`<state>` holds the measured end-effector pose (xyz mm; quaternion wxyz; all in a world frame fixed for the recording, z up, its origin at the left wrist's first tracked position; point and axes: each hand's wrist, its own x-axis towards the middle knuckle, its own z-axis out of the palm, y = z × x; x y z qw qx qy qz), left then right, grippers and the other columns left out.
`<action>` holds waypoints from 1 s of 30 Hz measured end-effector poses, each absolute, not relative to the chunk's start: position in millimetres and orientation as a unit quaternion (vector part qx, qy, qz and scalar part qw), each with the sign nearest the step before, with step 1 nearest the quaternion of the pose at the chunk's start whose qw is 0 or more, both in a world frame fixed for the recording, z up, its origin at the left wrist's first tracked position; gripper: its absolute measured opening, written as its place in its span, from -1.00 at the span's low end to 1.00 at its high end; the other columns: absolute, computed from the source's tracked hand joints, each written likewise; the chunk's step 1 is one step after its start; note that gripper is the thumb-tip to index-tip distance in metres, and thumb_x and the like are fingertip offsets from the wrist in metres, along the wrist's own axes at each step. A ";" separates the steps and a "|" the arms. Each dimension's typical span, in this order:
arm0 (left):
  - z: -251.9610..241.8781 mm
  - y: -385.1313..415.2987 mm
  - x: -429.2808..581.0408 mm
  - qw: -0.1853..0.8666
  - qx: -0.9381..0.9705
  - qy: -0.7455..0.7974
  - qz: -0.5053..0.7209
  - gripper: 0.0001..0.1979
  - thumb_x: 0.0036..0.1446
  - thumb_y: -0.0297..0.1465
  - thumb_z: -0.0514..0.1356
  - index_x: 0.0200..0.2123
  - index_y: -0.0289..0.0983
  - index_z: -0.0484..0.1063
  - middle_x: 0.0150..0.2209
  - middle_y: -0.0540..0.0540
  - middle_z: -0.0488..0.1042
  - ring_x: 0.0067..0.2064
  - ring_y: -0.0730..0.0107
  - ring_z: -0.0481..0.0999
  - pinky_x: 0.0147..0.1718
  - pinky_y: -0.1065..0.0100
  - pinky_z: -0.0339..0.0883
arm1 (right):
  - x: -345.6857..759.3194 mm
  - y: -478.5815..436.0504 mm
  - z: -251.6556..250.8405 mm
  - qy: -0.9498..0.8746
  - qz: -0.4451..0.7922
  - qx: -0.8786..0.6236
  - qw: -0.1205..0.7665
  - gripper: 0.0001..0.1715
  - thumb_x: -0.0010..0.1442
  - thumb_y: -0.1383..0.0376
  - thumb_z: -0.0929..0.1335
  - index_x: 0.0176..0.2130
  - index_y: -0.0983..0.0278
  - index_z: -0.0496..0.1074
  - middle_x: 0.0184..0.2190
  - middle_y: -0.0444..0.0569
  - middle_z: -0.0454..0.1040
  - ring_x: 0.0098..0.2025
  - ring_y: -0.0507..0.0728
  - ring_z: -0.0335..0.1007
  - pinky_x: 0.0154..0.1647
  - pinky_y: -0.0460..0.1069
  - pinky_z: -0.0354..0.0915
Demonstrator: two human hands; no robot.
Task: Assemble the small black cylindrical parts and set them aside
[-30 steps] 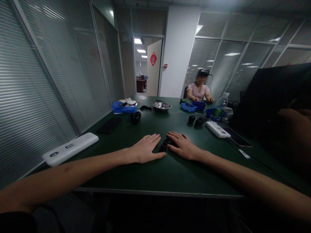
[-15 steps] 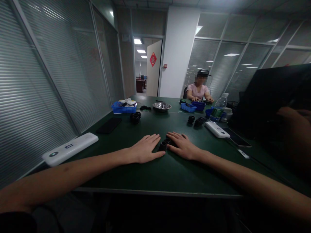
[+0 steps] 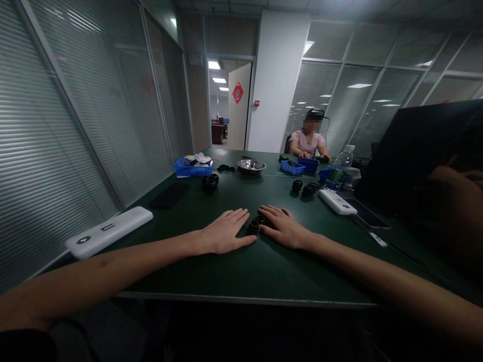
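Observation:
Both my hands rest palm down on the dark green table. My left hand lies flat with the thumb stretched out to the right. Across from it, my right hand lies flat too, its fingers pointing left. In the gap between them stand small black ring-shaped parts, hollow at the top. The left thumb tip is close beside the nearer part, and the right fingers partly cover the other. Whether the fingers touch the parts I cannot tell. Neither hand grips anything.
Black parts and more black parts stand farther back. Behind are a metal bowl, a blue basket, a bottle and a seated person. White devices and phones lie at the sides. A dark screen borders the right.

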<state>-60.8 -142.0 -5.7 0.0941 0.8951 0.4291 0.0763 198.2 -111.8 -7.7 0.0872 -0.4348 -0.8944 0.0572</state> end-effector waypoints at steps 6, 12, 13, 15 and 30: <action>-7.9 -139.8 -62.0 0.093 0.896 0.425 0.085 0.00 0.31 0.28 -0.14 0.50 -0.34 -0.04 0.52 -0.30 -0.05 0.53 -0.04 -0.03 0.46 -0.01 -0.17 | 197.6 -112.9 -6.5 -0.894 0.060 -0.436 0.084 -0.13 0.45 -0.15 0.15 0.47 0.29 0.10 0.51 0.21 0.02 0.52 0.44 -0.07 0.45 0.46 -0.11; -6.8 -141.1 -61.8 0.104 0.895 0.425 0.088 -0.01 0.31 0.29 -0.14 0.51 -0.33 -0.03 0.52 -0.30 -0.05 0.53 -0.07 -0.03 0.46 -0.03 -0.17 | 199.4 -110.8 -8.8 -0.898 0.054 -0.426 0.093 -0.15 0.45 -0.18 0.14 0.47 0.25 0.12 0.49 0.18 0.07 0.52 0.41 -0.05 0.45 0.43 -0.09; -6.4 -141.4 -61.7 0.104 0.895 0.425 0.087 -0.01 0.31 0.29 -0.14 0.51 -0.33 -0.03 0.52 -0.30 -0.06 0.53 -0.06 -0.04 0.46 -0.02 -0.17 | 199.5 -110.7 -9.0 -0.898 0.054 -0.426 0.092 -0.15 0.45 -0.17 0.14 0.47 0.25 0.12 0.49 0.19 0.07 0.52 0.41 -0.05 0.46 0.42 -0.08; -5.9 -141.9 -61.3 0.105 0.895 0.426 0.083 0.00 0.31 0.29 -0.14 0.51 -0.34 -0.03 0.52 -0.31 -0.07 0.53 -0.06 -0.04 0.46 -0.01 -0.18 | 199.4 -110.8 -9.1 -0.898 0.054 -0.427 0.092 -0.16 0.45 -0.16 0.15 0.46 0.26 0.13 0.49 0.20 0.07 0.52 0.41 -0.04 0.45 0.43 -0.08; -2.0 -143.8 -59.6 0.103 0.894 0.427 0.084 -0.03 0.32 0.27 -0.12 0.49 -0.33 0.02 0.51 -0.32 -0.01 0.52 -0.12 -0.01 0.45 -0.05 -0.15 | 192.3 -131.5 8.8 -0.873 0.099 -0.335 0.341 -0.58 0.44 0.05 0.32 0.15 0.16 0.48 0.09 0.03 0.57 0.12 0.27 0.48 0.18 0.19 0.39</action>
